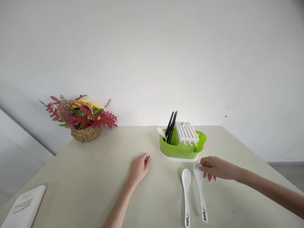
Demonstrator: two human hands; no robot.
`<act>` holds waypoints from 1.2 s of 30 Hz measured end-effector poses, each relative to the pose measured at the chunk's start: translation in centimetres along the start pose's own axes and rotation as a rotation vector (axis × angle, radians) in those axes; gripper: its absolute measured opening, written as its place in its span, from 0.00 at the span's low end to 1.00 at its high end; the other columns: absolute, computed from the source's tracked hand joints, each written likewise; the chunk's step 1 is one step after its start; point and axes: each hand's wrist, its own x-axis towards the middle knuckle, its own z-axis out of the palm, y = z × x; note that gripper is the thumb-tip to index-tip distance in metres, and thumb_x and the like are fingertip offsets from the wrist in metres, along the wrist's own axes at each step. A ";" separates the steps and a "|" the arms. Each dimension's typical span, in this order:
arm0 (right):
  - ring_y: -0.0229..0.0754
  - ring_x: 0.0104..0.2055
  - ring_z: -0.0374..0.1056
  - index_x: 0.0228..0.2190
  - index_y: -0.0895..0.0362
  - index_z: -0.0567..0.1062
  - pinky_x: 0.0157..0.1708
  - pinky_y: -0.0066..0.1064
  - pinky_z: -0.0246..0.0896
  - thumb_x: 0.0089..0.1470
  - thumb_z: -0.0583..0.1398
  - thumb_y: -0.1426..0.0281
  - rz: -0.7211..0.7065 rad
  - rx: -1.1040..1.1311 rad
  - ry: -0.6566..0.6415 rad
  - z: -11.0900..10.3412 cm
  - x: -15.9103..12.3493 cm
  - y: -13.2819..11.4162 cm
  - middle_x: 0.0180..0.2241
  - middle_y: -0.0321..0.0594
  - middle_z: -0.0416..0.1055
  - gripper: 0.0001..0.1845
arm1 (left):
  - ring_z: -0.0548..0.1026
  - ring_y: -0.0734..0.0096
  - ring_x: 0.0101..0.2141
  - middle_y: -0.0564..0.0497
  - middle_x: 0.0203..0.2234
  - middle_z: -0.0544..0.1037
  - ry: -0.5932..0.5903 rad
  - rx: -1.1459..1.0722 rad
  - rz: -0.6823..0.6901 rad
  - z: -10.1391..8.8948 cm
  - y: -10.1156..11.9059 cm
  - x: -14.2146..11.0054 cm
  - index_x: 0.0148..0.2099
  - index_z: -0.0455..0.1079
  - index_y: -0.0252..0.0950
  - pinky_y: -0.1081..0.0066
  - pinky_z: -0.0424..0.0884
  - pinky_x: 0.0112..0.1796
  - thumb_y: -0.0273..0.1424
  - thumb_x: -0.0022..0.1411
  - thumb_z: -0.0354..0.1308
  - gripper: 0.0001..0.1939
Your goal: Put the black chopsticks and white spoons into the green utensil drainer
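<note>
My right hand (212,168) pinches the bowl end of a white spoon (201,196), whose handle points toward me. To its left a second white spoon (186,190) lies on the table, handle also toward me. Behind them stands a green cutlery holder (174,151) with a white slotted rack (187,131) on top. Black chopsticks (171,126) and another white spoon (161,132) stand tilted in its left compartment. My left hand (140,167) rests on the table left of the holder, fingers curled closed with nothing visible in them.
A wicker basket (86,134) of red and yellow artificial flowers stands at the back left. A white flat object (26,205) with dark markings lies at the front left. The pale table (95,177) meets a white wall behind.
</note>
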 end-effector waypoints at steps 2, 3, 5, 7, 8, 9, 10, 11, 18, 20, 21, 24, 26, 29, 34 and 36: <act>0.43 0.29 0.79 0.27 0.52 0.65 0.25 0.29 0.69 0.61 0.59 0.55 -0.100 -0.030 0.021 -1.0 -1.6 -1.9 0.32 0.42 0.83 0.18 | 0.69 0.70 0.23 0.55 0.22 0.74 -0.003 0.010 0.000 0.0 0.0 0.0 0.38 0.70 0.41 0.71 0.58 0.29 0.41 0.73 0.45 0.17; 0.43 0.29 0.79 0.28 0.52 0.65 0.26 0.30 0.69 0.62 0.59 0.54 -0.159 -0.035 0.028 -1.4 -2.4 -3.1 0.32 0.41 0.83 0.18 | 0.69 0.70 0.23 0.55 0.22 0.74 -0.003 0.015 -0.002 0.0 0.0 0.0 0.38 0.70 0.41 0.71 0.58 0.29 0.41 0.73 0.45 0.17; 0.43 0.31 0.78 0.30 0.52 0.68 0.28 0.31 0.70 0.64 0.57 0.52 -0.221 -0.060 0.073 -2.3 -4.0 -5.7 0.33 0.40 0.82 0.18 | 0.69 0.70 0.23 0.55 0.22 0.74 0.000 0.020 -0.004 0.0 0.0 0.0 0.38 0.70 0.41 0.71 0.58 0.29 0.41 0.73 0.45 0.17; 0.42 0.30 0.77 0.32 0.52 0.72 0.28 0.32 0.69 0.66 0.54 0.51 -0.268 -0.120 0.209 -2.9 -5.4 -8.4 0.32 0.39 0.82 0.20 | 0.69 0.70 0.23 0.55 0.22 0.74 0.006 0.015 -0.002 0.0 0.1 -0.1 0.38 0.70 0.41 0.71 0.58 0.30 0.41 0.73 0.45 0.17; 0.43 0.29 0.76 0.33 0.52 0.73 0.27 0.32 0.68 0.66 0.53 0.50 -0.294 -0.155 0.292 -3.2 -5.9 -9.6 0.30 0.39 0.81 0.21 | 0.69 0.70 0.23 0.54 0.23 0.74 0.007 0.011 0.001 0.0 0.1 -0.1 0.38 0.70 0.41 0.71 0.58 0.30 0.41 0.73 0.45 0.17; 0.42 0.28 0.75 0.32 0.51 0.73 0.26 0.32 0.67 0.67 0.52 0.50 -0.322 -0.186 0.381 -3.5 -6.4 -10.7 0.28 0.38 0.81 0.21 | 0.69 0.70 0.23 0.54 0.23 0.75 0.007 0.008 0.003 0.0 0.1 -0.1 0.38 0.70 0.41 0.71 0.59 0.30 0.41 0.73 0.45 0.17; 0.42 0.27 0.75 0.32 0.51 0.73 0.26 0.32 0.66 0.67 0.52 0.51 -0.352 -0.214 0.469 -3.8 -6.6 -11.6 0.28 0.38 0.80 0.21 | 0.69 0.70 0.23 0.54 0.23 0.75 0.007 0.007 0.004 0.0 0.0 -0.1 0.38 0.70 0.41 0.71 0.59 0.30 0.42 0.73 0.45 0.17; 0.42 0.27 0.75 0.32 0.51 0.73 0.26 0.31 0.66 0.68 0.52 0.52 -0.377 -0.243 0.548 -4.1 -6.8 -12.5 0.28 0.37 0.80 0.20 | 0.69 0.70 0.23 0.54 0.23 0.75 0.006 0.006 0.004 0.0 0.0 -0.1 0.37 0.70 0.41 0.71 0.59 0.29 0.42 0.73 0.45 0.18; 0.42 0.25 0.74 0.36 0.52 0.72 0.24 0.30 0.61 0.69 0.54 0.59 -0.526 -0.522 0.996 -5.3 -4.9 -16.1 0.30 0.39 0.81 0.13 | 0.71 0.70 0.23 0.54 0.24 0.77 0.015 0.003 0.003 0.0 0.0 -0.1 0.38 0.71 0.41 0.71 0.59 0.29 0.41 0.73 0.46 0.16; 0.41 0.23 0.72 0.37 0.53 0.72 0.24 0.29 0.56 0.69 0.52 0.61 -0.555 -0.619 1.069 -4.9 -3.7 -16.6 0.29 0.39 0.80 0.13 | 0.71 0.70 0.23 0.54 0.24 0.78 0.017 0.000 0.006 0.0 0.0 -0.2 0.38 0.72 0.41 0.71 0.59 0.29 0.41 0.73 0.46 0.16; 0.41 0.23 0.71 0.37 0.54 0.72 0.23 0.29 0.52 0.70 0.51 0.62 -0.558 -0.669 1.083 -4.6 -3.1 -16.8 0.29 0.39 0.80 0.13 | 0.71 0.70 0.23 0.54 0.24 0.78 0.018 -0.001 0.007 0.1 -0.1 -0.2 0.38 0.72 0.41 0.71 0.59 0.29 0.41 0.73 0.46 0.16; 0.38 0.20 0.66 0.36 0.54 0.71 0.22 0.29 0.43 0.70 0.49 0.65 -0.515 -0.813 1.035 -3.3 -1.1 -16.9 0.26 0.38 0.77 0.14 | 0.72 0.69 0.23 0.53 0.24 0.78 0.020 -0.004 0.008 0.2 -0.3 -0.2 0.38 0.72 0.41 0.70 0.59 0.29 0.41 0.73 0.46 0.17; 0.38 0.19 0.64 0.34 0.54 0.70 0.23 0.30 0.39 0.70 0.48 0.67 -0.464 -0.891 0.956 -2.3 0.0 -16.8 0.24 0.36 0.75 0.14 | 0.72 0.69 0.23 0.53 0.24 0.78 0.021 -0.011 0.006 0.3 -0.4 -0.2 0.39 0.72 0.41 0.70 0.60 0.29 0.41 0.73 0.46 0.17; 0.39 0.21 0.66 0.33 0.55 0.70 0.23 0.31 0.37 0.71 0.49 0.69 -0.420 -0.974 0.859 -0.9 1.4 -16.6 0.25 0.38 0.76 0.15 | 0.74 0.69 0.24 0.52 0.26 0.80 0.021 -0.022 0.007 0.4 -0.6 -0.2 0.39 0.72 0.41 0.70 0.61 0.30 0.41 0.73 0.46 0.17; 0.41 0.24 0.71 0.33 0.56 0.71 0.25 0.33 0.37 0.69 0.50 0.73 -0.461 -1.055 0.778 0.4 2.8 -16.2 0.25 0.40 0.77 0.14 | 0.75 0.68 0.25 0.52 0.26 0.80 0.020 -0.028 0.010 0.5 -0.6 -0.3 0.40 0.73 0.41 0.70 0.61 0.30 0.41 0.73 0.46 0.17; 0.41 0.25 0.72 0.32 0.57 0.72 0.26 0.33 0.38 0.68 0.52 0.74 -0.483 -1.065 0.784 0.7 3.1 -16.3 0.25 0.40 0.77 0.13 | 0.75 0.68 0.25 0.52 0.26 0.80 0.021 -0.028 0.012 0.5 -0.6 -0.3 0.40 0.73 0.41 0.70 0.61 0.30 0.41 0.73 0.46 0.17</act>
